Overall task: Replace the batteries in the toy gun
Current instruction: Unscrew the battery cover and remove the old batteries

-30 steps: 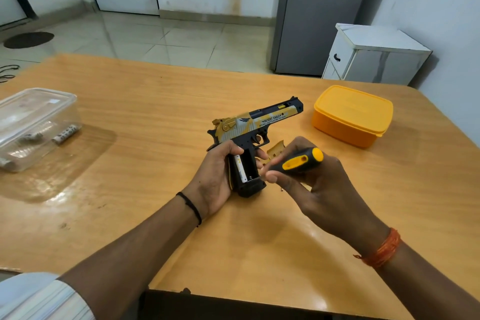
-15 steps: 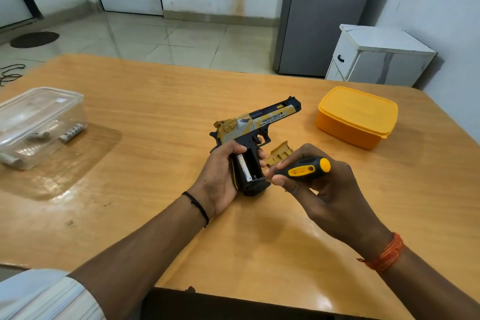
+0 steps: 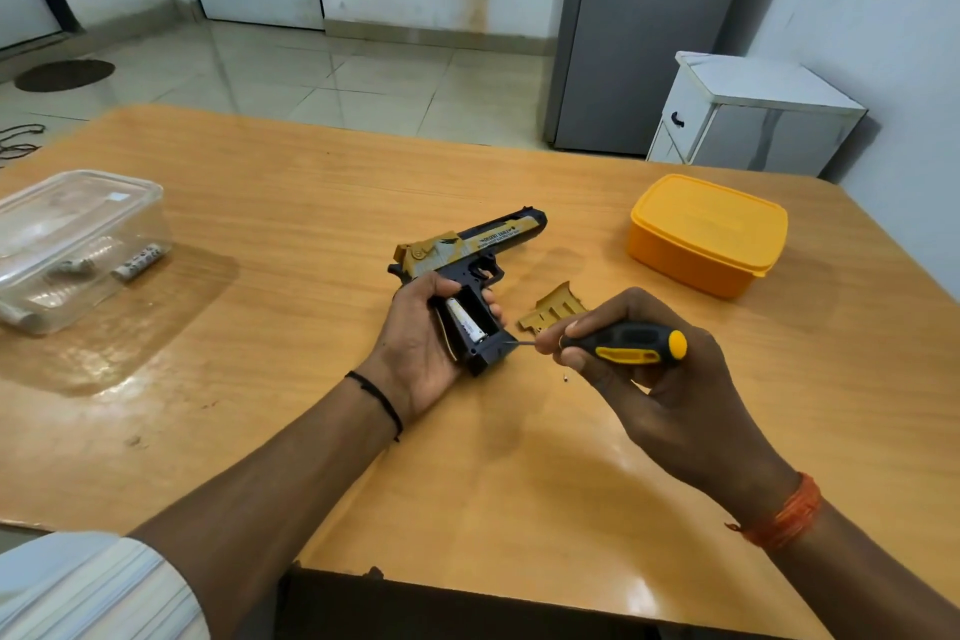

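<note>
Change: since a moment ago the right hand (image 3: pixel 670 379) has drawn back from the grip, so the screwdriver (image 3: pixel 631 347) tip now sits just at the lower edge of the battery bay, and the gold cover (image 3: pixel 555 311) shows more fully behind it.
Gun (image 3: pixel 467 270): black and gold, lying on its side on the table (image 3: pixel 291 224), muzzle pointing away to the right, grip toward the person, battery bay open.
Left hand (image 3: pixel 421 343): fingers curled round the grip, thumb on the near side, fingertips wrapped over the far edge.
Battery (image 3: pixel 466 322): one white cell seated in the left slot of the bay; the slot beside it looks dark.
Right hand: fingers closed round the black and yellow screwdriver handle, thin shaft pointing left at the grip base.
Cover: loose on the table, between gun and right hand, inner ribs up.
Screw (image 3: pixel 565 379): tiny, on the table just below the right hand's fingers.
Clear box (image 3: pixel 78 244): far left, lid on, batteries inside.
Orange box (image 3: pixel 706 234): right of the gun, well apart, lid on.
</note>
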